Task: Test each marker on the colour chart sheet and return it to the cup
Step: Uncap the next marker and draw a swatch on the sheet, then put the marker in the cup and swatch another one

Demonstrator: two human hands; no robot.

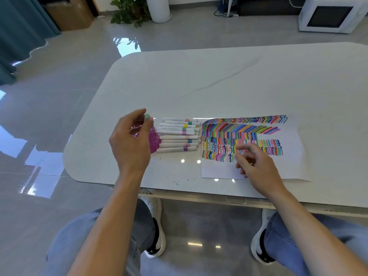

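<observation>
A pink perforated cup (154, 139) stands near the table's left front corner, largely hidden behind my left hand (129, 138). That hand pinches a marker with a green end (147, 117) upright over the cup's mouth. To the cup's right lie several white markers (179, 134) in a row, each with a coloured band. Further right is the colour chart sheet (288, 156), covered with rows of coloured strokes. My right hand (256, 166) hovers over the sheet's lower left part, fingers loosely curled and holding nothing.
The white table (219, 82) has a rounded left edge and a near edge close to my knees. Small ink specks (176, 183) mark the tabletop in front of the markers. On the floor beyond are a potted plant (129, 10), a cardboard box (69, 14) and a white appliance (330, 14).
</observation>
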